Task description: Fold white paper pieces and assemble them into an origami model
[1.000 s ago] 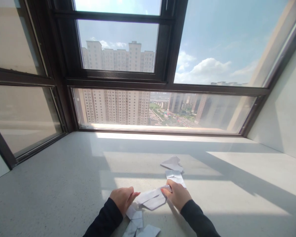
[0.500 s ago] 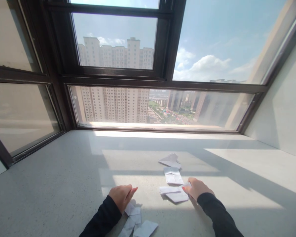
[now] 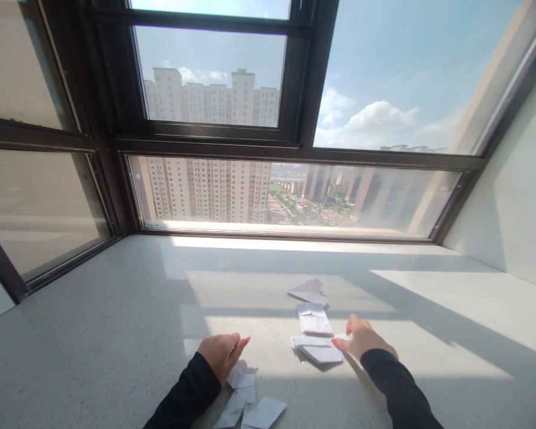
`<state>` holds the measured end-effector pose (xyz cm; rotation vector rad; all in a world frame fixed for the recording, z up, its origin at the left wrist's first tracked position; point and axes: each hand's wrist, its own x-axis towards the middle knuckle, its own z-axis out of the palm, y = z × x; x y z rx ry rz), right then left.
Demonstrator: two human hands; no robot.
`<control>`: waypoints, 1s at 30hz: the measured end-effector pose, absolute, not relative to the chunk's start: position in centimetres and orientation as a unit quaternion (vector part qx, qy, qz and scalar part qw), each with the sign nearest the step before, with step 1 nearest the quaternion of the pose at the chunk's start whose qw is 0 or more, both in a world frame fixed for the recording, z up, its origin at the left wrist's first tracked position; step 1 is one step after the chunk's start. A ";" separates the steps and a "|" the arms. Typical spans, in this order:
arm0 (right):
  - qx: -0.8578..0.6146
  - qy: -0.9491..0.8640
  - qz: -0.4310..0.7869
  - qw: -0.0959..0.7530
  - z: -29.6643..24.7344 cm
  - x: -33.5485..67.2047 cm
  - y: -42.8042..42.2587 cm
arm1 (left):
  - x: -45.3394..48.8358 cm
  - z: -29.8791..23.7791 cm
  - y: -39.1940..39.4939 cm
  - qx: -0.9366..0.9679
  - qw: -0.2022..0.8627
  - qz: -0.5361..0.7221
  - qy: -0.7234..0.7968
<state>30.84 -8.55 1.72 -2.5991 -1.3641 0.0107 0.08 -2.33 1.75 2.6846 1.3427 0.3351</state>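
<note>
My right hand point(image 3: 367, 338) is at the right end of a folded white paper piece point(image 3: 321, 351). Its thumb touches the paper, while the index finger is raised apart from the thumb. Just beyond lies a squarish folded paper point(image 3: 315, 319), and behind that a pointed folded paper point(image 3: 309, 291). My left hand point(image 3: 221, 353) is closed, thumb and fingers pressed together, with nothing visible in them. It hovers or rests beside several folded white papers point(image 3: 245, 387) near the bottom edge; its underside is hidden. Another folded paper point(image 3: 264, 413) lies to their right.
All the papers lie on a pale speckled window sill point(image 3: 116, 333), crossed by sunlight and shadow bands. A dark window frame point(image 3: 286, 152) closes off the far side, with buildings outside. A white wall point(image 3: 513, 196) borders the right.
My right index finger has lifted off the nearest folded paper and the hand has drawn slightly right. That paper has shifted slightly. My left hand has hardly moved.
</note>
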 end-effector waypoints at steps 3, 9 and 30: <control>-0.876 -0.465 -0.008 0.125 3.2 30.1 -8.5 | 0.0 2.0 -2.5 0.885 0.060 0.117 0.447; -0.711 -0.665 0.059 0.220 5.9 22.4 -8.5 | 0.0 2.7 -2.9 0.879 0.040 0.114 0.462; -0.632 -0.705 0.229 0.226 1.4 13.0 -9.4 | 0.6 2.1 -3.3 0.873 0.061 0.173 0.452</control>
